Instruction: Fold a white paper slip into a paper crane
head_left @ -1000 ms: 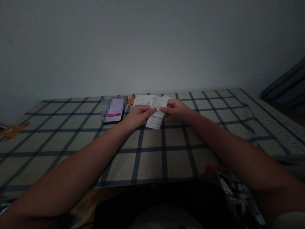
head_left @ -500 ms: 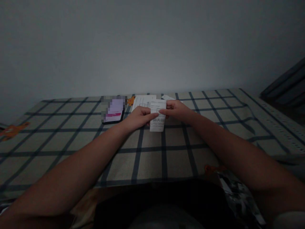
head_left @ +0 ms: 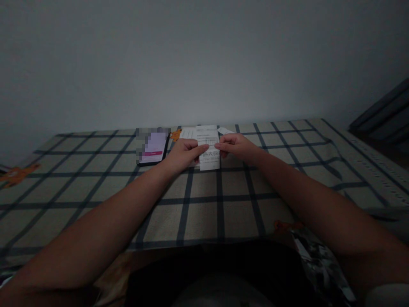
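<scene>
A white printed paper slip (head_left: 209,161) is held up between both hands over the checked cloth. My left hand (head_left: 187,154) pinches its left edge, thumb on the front. On the right edge, my right hand (head_left: 235,147) grips it with the thumb and curled fingers. Behind the slip, another white printed sheet (head_left: 188,133) lies on the cloth, partly hidden by the slip and my left hand. A further white paper (head_left: 225,131) lies just beyond my right hand.
A phone (head_left: 153,147) with a lit, partly pixelated screen lies to the left of my left hand. The checked cloth (head_left: 204,219) covers the surface up to a pale wall. Dark striped fabric (head_left: 386,115) stands at the far right.
The held slip has moved slightly up and to the left, and more of its upper part shows. My left thumb and right fingers now sit nearer its edges.
</scene>
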`<state>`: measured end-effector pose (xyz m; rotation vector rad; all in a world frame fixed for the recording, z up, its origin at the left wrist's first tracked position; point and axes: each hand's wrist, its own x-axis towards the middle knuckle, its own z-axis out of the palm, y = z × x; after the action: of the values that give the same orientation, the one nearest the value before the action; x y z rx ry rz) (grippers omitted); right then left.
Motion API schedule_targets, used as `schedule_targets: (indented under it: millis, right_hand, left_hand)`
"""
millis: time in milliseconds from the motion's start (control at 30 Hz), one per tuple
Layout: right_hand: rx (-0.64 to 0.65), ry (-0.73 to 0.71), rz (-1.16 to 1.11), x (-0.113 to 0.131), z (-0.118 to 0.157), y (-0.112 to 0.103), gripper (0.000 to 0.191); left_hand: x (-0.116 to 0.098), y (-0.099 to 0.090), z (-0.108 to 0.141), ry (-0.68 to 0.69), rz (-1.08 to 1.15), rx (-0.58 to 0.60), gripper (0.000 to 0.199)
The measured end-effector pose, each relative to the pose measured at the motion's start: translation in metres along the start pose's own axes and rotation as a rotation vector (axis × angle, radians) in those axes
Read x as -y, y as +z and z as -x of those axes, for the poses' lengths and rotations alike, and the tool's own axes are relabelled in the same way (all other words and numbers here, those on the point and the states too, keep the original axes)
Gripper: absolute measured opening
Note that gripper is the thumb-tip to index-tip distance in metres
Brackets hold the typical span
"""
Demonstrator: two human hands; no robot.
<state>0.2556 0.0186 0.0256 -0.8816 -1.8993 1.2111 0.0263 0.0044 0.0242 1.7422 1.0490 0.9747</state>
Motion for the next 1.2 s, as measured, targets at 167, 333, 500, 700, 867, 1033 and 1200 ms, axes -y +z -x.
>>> schedule_targets:
  millis: [167, 333, 500, 700, 867, 1033, 1200]
  right_hand:
    - [-0.006, -0.009, -0.005, 0.0023, 0.0007, 0.0005, 0.038]
    - [-0.011, -0.029, 0.039, 0.0036, 0.0022, -0.0017, 0.046]
    - [-0.030, -0.072, 0.119, 0.0029, 0.0019, -0.0023, 0.046]
    - [-0.056, -0.055, 0.084, 0.0007, 0.0009, -0.0003, 0.041]
    - [-0.086, -0.061, 0.117, 0.0031, 0.0015, -0.0001, 0.038]
    - [-0.093, -0.046, 0.071, 0.0008, 0.0008, 0.0004, 0.037]
    - [-0.114, -0.054, 0.069, -0.0032, -0.0003, 0.0002, 0.034]
  left_hand:
    - [0.0020, 0.0007, 0.0001, -0.002, 0.003, -0.014, 0.038]
    - [0.0026, 0.0002, -0.0009, -0.039, 0.002, 0.032, 0.039]
    - [0.0007, 0.0002, -0.0005, -0.022, -0.029, 0.018, 0.039]
    - [0.0008, 0.0008, 0.0001, -0.051, 0.002, 0.034, 0.037]
    - [0.0008, 0.0017, 0.0009, -0.064, 0.012, 0.058, 0.036]
    - [0.0015, 0.0010, 0.0013, -0.068, -0.002, 0.056, 0.038]
    - [0.0017, 0.0014, 0.0007, -0.078, -0.028, 0.069, 0.041]
